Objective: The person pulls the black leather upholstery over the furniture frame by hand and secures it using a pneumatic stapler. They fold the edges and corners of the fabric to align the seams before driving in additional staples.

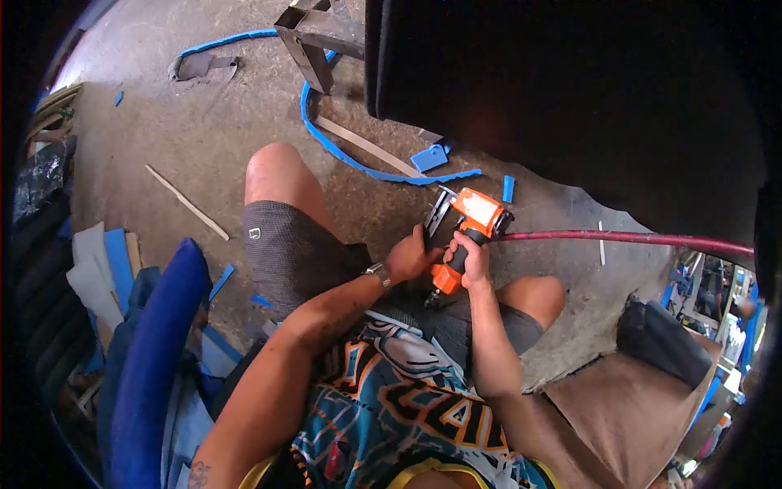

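Note:
I sit over a concrete floor with an orange pneumatic staple gun (477,213) held between my knees. My right hand (470,259) is wrapped around its handle. My left hand (412,256) grips the gun's metal magazine (437,213) on the left side. A dark red air hose (627,239) runs from the gun off to the right. A watch (377,274) sits on my left wrist.
A large black panel (570,90) looms at the upper right. Blue trim strips (371,169), blue scraps (429,157), wood slats (187,204) and a metal frame leg (311,45) lie on the floor. Blue padded material (151,359) is at my left, a brown cushion (635,403) at my right.

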A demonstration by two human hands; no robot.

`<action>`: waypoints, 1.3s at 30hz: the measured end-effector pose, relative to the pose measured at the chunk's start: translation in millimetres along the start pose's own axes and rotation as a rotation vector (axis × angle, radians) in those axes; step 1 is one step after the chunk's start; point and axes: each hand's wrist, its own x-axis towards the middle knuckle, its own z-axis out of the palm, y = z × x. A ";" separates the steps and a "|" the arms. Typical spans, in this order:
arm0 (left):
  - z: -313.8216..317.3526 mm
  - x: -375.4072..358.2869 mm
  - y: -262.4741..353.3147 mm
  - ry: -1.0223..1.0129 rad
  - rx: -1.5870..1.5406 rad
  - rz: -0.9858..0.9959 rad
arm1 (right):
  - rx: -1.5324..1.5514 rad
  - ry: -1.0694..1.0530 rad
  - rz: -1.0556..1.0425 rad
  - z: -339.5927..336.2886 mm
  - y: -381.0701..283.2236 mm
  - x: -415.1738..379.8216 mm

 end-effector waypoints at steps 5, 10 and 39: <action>1.6 6.6 3.2 0.145 -0.096 0.301 | 0.130 -0.092 -0.049 13.9 -16.7 -20.8; -20.8 15.8 36.4 0.086 -0.267 0.480 | -0.070 -0.127 -0.138 26.5 -23.2 -36.4; -175.8 -85.5 185.5 0.156 0.452 1.079 | -0.552 -0.558 -0.410 -16.3 -27.4 -118.6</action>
